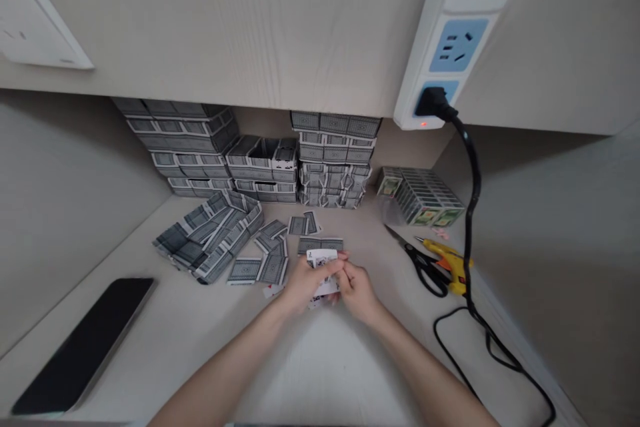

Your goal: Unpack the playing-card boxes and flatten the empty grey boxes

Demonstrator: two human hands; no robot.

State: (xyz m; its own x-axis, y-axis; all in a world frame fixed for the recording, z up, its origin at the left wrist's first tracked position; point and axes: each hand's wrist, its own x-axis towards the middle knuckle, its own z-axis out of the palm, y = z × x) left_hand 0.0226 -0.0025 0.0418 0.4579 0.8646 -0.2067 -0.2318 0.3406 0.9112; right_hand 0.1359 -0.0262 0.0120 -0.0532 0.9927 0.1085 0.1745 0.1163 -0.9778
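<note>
Both my hands meet at the middle of the desk around white-faced playing cards (323,255). My left hand (303,280) grips the cards from the left, its thumb lying across the face. From the right, my right hand (356,285) pinches their edge with its fingers closed. Just beyond lie grey-backed cards (330,243) laid edge to edge. More joined cards (273,263) are scattered to the left of my hands. Farther left sits an open box (213,237) built of folded cards, with loose pieces inside.
Stacked card boxes (333,153) line the back under a wooden panel. At right are packs of cards (427,197), black scissors (425,267) and a yellow glue gun (450,263). Its black cable (473,193) hangs from a power strip (445,47). A phone (87,343) lies front left.
</note>
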